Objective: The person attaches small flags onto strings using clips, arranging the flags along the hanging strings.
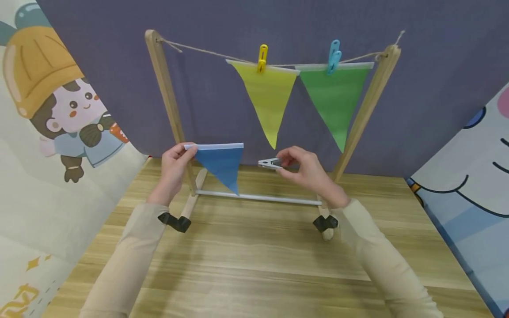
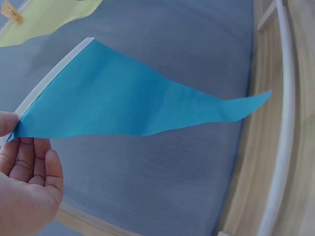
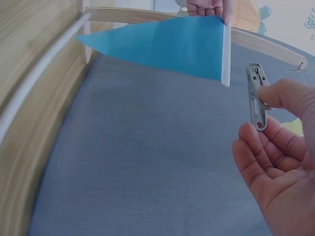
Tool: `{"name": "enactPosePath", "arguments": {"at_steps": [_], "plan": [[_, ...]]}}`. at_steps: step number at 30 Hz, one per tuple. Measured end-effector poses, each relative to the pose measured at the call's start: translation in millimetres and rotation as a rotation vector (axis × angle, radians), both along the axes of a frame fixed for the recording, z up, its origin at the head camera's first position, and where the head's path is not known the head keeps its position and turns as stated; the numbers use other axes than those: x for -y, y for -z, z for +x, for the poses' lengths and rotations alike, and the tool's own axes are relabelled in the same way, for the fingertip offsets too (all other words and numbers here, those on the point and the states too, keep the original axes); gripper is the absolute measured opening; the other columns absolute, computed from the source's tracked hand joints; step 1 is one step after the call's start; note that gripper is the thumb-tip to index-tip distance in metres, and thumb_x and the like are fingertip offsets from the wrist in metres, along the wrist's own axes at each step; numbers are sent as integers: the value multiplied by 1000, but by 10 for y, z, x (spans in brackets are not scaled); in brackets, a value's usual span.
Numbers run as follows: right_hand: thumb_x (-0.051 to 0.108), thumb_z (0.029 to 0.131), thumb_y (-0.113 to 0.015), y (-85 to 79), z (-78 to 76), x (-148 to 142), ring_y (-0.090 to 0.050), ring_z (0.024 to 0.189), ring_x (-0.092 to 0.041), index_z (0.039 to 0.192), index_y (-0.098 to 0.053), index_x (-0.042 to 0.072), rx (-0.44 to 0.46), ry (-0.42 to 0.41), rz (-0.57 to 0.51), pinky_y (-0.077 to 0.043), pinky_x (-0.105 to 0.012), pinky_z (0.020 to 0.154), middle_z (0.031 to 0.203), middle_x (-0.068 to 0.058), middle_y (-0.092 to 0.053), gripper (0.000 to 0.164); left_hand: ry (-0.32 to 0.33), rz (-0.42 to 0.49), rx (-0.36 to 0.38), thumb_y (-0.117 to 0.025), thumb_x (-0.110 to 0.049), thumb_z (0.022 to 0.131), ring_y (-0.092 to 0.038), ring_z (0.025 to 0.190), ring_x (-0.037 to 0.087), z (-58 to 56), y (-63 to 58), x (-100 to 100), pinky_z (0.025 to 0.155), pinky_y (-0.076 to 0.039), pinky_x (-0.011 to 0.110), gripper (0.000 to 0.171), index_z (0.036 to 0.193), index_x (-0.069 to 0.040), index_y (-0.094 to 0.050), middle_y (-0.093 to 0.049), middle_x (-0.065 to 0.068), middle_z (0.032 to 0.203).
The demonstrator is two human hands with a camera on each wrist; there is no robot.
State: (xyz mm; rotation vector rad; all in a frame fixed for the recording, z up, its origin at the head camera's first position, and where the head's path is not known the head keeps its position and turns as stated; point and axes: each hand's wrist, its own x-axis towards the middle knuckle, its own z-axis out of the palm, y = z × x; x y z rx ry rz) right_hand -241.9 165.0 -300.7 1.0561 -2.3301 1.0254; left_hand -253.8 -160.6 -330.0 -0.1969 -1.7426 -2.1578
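A blue triangular pennant (image 1: 222, 163) with a white top edge hangs from my left hand (image 1: 173, 170), which pinches its upper left corner between thumb and fingers. Its tip points down near the white crossbar. To the right, my right hand (image 1: 306, 170) holds a grey-white clothespin (image 1: 270, 163) by one end, its other end pointing left towards the pennant. Pennant and clothespin are apart. Above them a yellow pennant (image 1: 266, 88) hangs on the string (image 1: 210, 52) under a yellow clothespin (image 1: 262, 58), and a green pennant (image 1: 334, 97) under a blue clothespin (image 1: 334, 56).
The string runs between two wooden posts (image 1: 169, 92), joined low down by a white crossbar (image 1: 258, 198). Their feet stand on a wood-grain table (image 1: 254, 265). Behind is a dark grey-blue panel (image 1: 222, 22). Cartoon-printed sheets (image 1: 36, 176) flank both sides.
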Motion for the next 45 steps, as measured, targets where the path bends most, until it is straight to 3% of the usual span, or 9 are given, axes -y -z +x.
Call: {"name": "enactPosePath", "arguments": {"at_steps": [9,14,17,21,24,27,33,36,45], "plan": [[1,77,-74,-241,-64,65,-59,76,-17,99,-62,-3,-5,-9,26,-52,-29,69,86,-10,-60,25,-25,-44,-22,-63,-3,88,-55,69,4,-61,-215,-62,67,-46,19,13,82,-13,-68,-64,-9,74],[1,77,-74,-359,-97,89,-59,76,-19,100,-62,-3,-37,-33,32,-52,-29,69,86,-10,-60,25,-36,-45,-32,-64,-5,88,-55,70,5,-78,-340,-101,68,-47,19,5,88,-2,-68,-64,-8,75],[0,77,-73,-415,-122,98,-60,76,-18,100,-62,-3,-46,-42,27,-52,-29,69,86,-11,-61,25,-46,-39,-43,-64,-5,88,-55,69,5,-98,-403,-121,68,-46,20,11,92,6,-66,-64,-9,75],[2,78,-73,-472,-145,116,-59,76,-17,100,-63,-3,-48,-39,15,-52,-30,69,87,-10,-61,24,-49,-33,-66,-64,-3,88,-55,68,5,-129,-480,-143,69,-46,22,5,87,-2,-68,-64,-9,74],[2,78,-73,-518,-171,128,-59,77,-17,99,-63,-3,-53,-39,9,-52,-30,70,87,-10,-61,24,-54,-14,-76,-63,-2,88,-55,69,6,-145,-533,-165,69,-46,24,15,80,-13,-69,-64,-8,74],[2,78,-73,-589,-209,142,-59,76,-17,99,-63,-3,-82,-42,10,-51,-30,69,86,-10,-61,24,-71,22,-78,-63,-2,88,-55,69,6,-161,-589,-193,68,-45,22,19,77,-16,-69,-64,-6,75],[1,77,-73,-799,-269,181,-59,75,-18,98,-63,-4,-156,-46,25,-51,-29,69,85,-12,-61,24,-126,57,-85,-64,-4,87,-54,68,7,-203,-705,-238,69,-45,24,4,86,-2,-68,-63,-4,76],[1,78,-72,-904,-280,205,-59,76,-21,99,-62,-5,-180,-50,36,-51,-29,69,86,-13,-60,24,-146,50,-96,-65,-5,87,-53,68,7,-228,-765,-264,69,-44,26,13,93,7,-65,-62,-4,76],[0,78,-72,-1148,-318,306,-59,77,-22,98,-63,-6,-227,-47,33,-51,-27,69,88,-14,-61,23,-165,78,-145,-64,-4,87,-51,66,8,-277,-952,-341,67,-42,25,8,91,3,-66,-62,-5,72]]}}
